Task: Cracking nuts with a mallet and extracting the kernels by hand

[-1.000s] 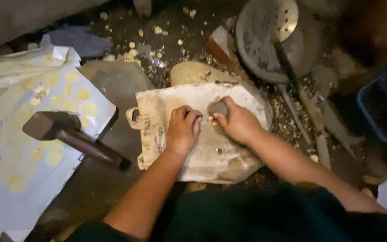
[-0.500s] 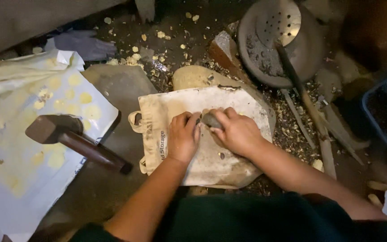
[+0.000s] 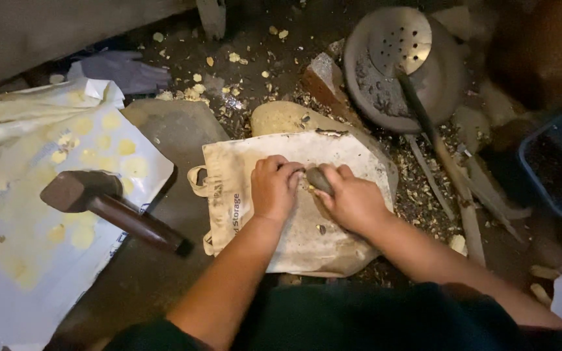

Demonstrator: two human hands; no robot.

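My right hand (image 3: 354,201) grips a small dark grey stone (image 3: 319,179) and presses it down on a dirty cloth bag (image 3: 297,224) spread over a flat rock. My left hand (image 3: 273,186) is curled into a fist right beside the stone, knuckles on the bag; its fingertips are hidden, so whatever sits under them cannot be made out. A few pale crumbs lie between the two hands.
A heavy hammer (image 3: 108,203) lies on a white sheet (image 3: 47,260) dotted with flattened yellow discs at the left. A round pan with a perforated ladle (image 3: 401,62) stands at upper right, a blue tub (image 3: 557,162) at far right. Shells and crumbs litter the ground.
The stone in my right hand came down from a raised position onto the bag and tilted. Both hands shifted slightly lower and closer together.
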